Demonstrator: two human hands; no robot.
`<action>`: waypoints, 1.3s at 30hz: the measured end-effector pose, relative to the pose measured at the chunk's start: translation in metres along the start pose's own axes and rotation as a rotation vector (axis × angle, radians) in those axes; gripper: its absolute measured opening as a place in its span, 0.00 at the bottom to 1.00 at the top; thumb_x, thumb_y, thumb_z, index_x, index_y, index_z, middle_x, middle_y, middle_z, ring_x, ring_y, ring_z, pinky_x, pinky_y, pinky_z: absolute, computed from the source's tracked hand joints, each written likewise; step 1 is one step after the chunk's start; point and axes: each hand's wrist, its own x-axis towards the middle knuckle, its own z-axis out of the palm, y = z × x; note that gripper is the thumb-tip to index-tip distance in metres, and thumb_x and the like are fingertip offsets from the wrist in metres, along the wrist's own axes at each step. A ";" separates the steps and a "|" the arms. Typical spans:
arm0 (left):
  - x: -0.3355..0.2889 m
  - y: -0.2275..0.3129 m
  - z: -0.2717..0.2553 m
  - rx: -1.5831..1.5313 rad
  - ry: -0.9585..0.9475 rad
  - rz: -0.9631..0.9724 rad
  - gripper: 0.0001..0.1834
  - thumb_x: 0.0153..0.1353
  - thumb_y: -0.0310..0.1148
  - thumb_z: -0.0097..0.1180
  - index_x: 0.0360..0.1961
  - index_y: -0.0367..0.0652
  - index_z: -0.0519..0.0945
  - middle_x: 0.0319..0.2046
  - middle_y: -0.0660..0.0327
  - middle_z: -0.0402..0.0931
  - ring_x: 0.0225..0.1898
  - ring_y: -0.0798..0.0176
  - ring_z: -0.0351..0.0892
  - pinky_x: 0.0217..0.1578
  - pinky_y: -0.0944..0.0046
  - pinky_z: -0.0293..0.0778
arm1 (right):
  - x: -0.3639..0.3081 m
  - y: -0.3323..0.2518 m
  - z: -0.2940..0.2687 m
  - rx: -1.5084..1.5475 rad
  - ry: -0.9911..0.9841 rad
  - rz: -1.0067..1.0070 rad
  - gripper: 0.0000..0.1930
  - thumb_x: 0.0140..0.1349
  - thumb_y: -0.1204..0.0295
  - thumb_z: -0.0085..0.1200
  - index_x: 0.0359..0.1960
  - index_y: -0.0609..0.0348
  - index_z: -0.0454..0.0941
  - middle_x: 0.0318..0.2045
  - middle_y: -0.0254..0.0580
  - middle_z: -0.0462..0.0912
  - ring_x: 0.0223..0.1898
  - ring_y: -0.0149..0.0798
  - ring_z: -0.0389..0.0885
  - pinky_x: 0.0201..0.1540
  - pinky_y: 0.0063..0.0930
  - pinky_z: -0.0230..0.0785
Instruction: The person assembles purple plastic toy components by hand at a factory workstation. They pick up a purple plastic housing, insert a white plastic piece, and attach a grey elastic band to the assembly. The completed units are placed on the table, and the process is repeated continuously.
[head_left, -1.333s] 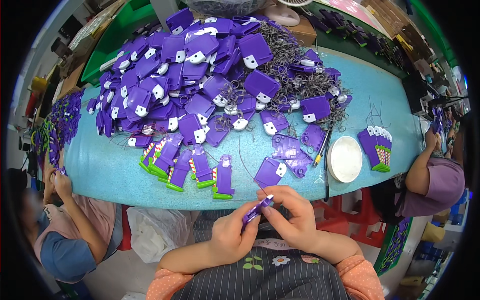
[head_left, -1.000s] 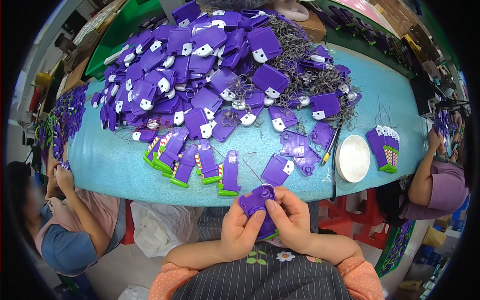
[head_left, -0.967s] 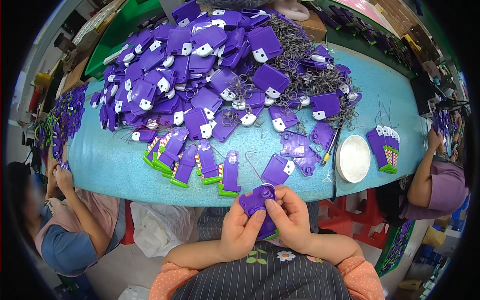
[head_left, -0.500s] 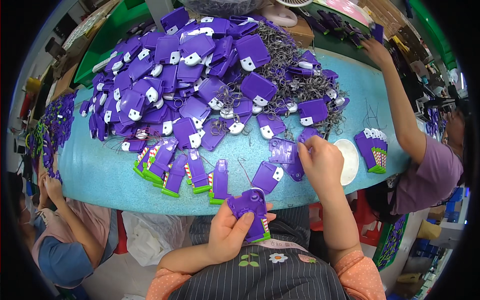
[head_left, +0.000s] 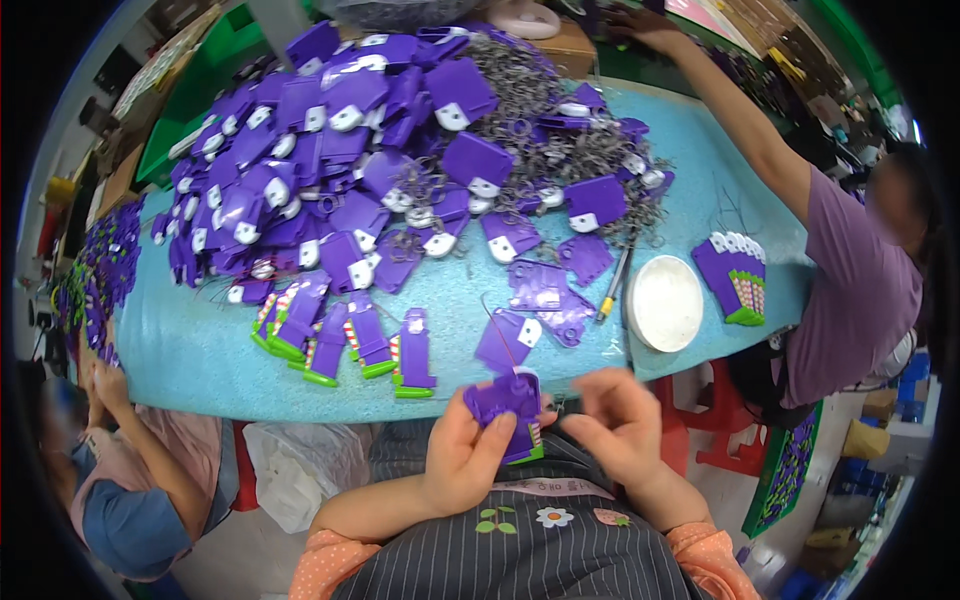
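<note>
My left hand holds a purple plastic shell above my lap, thumb across its open inner side. A green edge and red-and-white striped strip show at its lower right. My right hand is just right of the shell, partly blurred, its thumb and forefinger drawn together. A small dark-grey bit shows by its fingertips, too unclear to name. Beyond the hands lie a purple case with a white corner and flat purple plates. A thin reddish wire rises above the held shell.
A large heap of purple-and-white cases and grey metal rings covers the table's far side. Several green-footed purple pieces lie front left. Rightward are a pen-like tool, a white round dish and fanned pieces. Co-workers sit both sides.
My right hand has come back from the purple plates to beside the held shell, uncovering the pen-like tool and more of the dish. The right co-worker's arm reaches farther left; the view has shifted.
</note>
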 end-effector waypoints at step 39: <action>-0.006 0.025 -0.015 0.456 -0.416 -0.205 0.17 0.63 0.23 0.43 0.53 0.33 0.62 0.39 0.55 0.78 0.35 0.68 0.79 0.35 0.69 0.73 | 0.014 -0.032 -0.024 0.349 -0.379 0.407 0.07 0.57 0.78 0.55 0.33 0.64 0.69 0.29 0.34 0.74 0.31 0.23 0.71 0.32 0.16 0.63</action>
